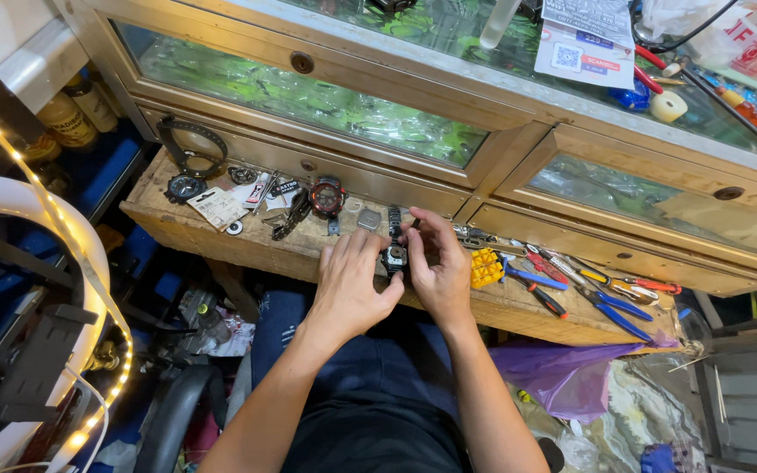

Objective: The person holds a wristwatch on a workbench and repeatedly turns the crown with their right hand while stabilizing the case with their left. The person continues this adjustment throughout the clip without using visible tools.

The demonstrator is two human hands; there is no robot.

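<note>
Yellow tool block, blue-handled pliers, red-and-black watch, purple bag, green-patterned glass drawer front

Both hands met over a small dark wristwatch at the wooden surface; the left hand and right hand pinched it with their fingers. Blue-handled pliers lay nearby.

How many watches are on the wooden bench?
3: a metal-band watch in both hands, a red-and-black watch left of it, a black watch far left. Clutter may hide more.
</note>
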